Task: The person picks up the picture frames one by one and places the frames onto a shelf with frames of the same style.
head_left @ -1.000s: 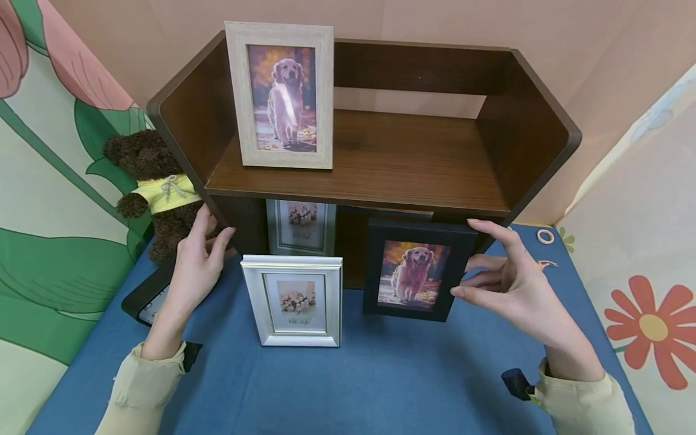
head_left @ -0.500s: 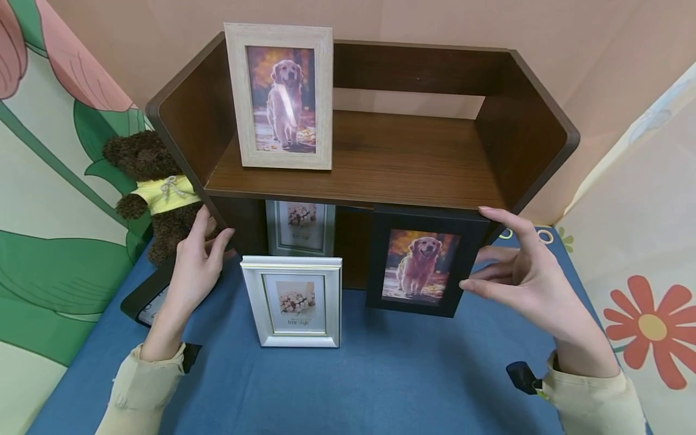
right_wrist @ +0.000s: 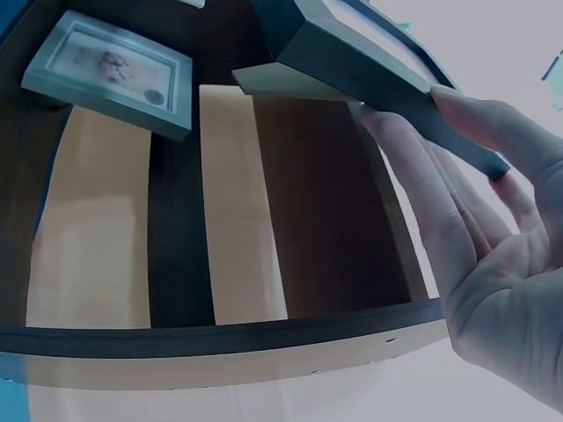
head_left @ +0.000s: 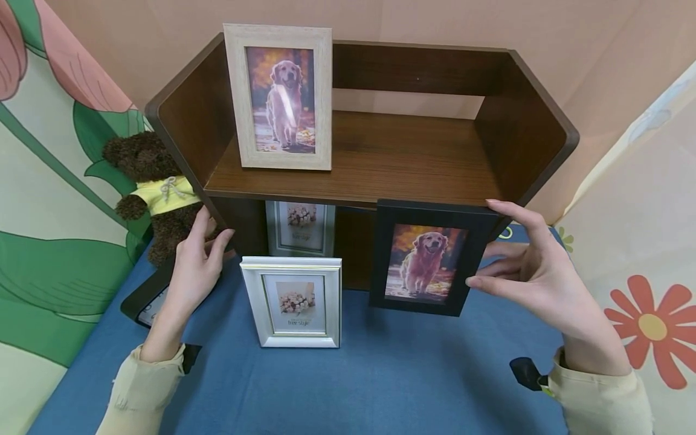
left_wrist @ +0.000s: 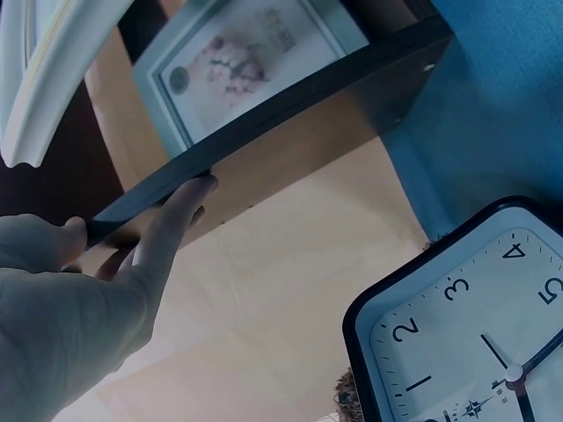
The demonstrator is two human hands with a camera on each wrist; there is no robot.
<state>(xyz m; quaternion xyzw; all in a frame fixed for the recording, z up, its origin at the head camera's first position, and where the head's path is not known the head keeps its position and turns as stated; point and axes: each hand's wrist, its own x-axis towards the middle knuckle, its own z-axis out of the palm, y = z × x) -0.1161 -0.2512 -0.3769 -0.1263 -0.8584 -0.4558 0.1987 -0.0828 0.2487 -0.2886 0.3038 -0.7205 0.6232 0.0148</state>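
Note:
My right hand pinches the right edge of a black photo frame with a dog picture. The frame stands tilted before the lower right opening of a dark brown two-level shelf. In the right wrist view, thumb and fingers lie on opposite faces of the black frame. My left hand grips the front edge of the shelf's left side panel. A silver photo frame with a flower picture stands on the blue cloth, between the hands.
On the upper level stands a whitewashed photo frame; a grey-green photo frame is on the lower level. Left of the shelf sit a brown teddy bear and a black-rimmed clock. A small ring lies behind my right hand.
My right hand has shifted the black frame right and a little farther back, so its top now overlaps the upper board's front edge in view. My left hand has stayed in place.

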